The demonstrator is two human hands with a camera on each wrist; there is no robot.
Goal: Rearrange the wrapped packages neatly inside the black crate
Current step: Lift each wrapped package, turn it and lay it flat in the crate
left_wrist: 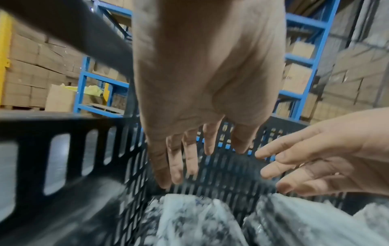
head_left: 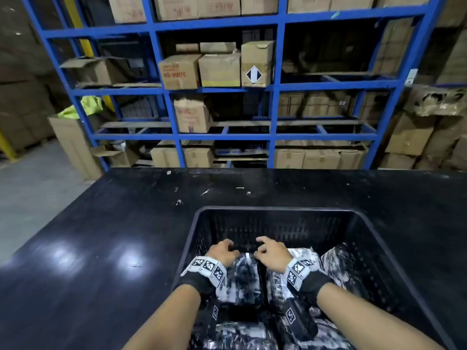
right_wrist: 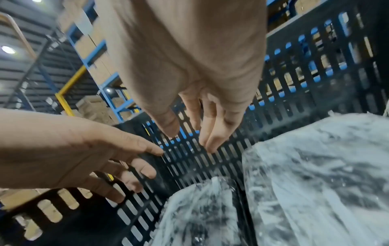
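A black crate (head_left: 275, 210) sits on the near part of a black desk (head_left: 101, 223). Wrapped packages (head_left: 246, 276) lie inside it, on the near side and the right.

From the head view, both hands reach into the crate side by side, over the packages. The left hand (head_left: 222, 251) and the right hand (head_left: 273, 251) look a bit curled there.

The wrist views show more. The left hand's fingers (left_wrist: 174, 163) hang loose and spread, holding nothing. The right hand's fingers (right_wrist: 212, 133) hang loose too, just above a package (right_wrist: 315, 166), so both grips are empty.

Only the head view shows the blue shelves (head_left: 275, 87) with cardboard boxes (head_left: 219, 69) far behind the desk.
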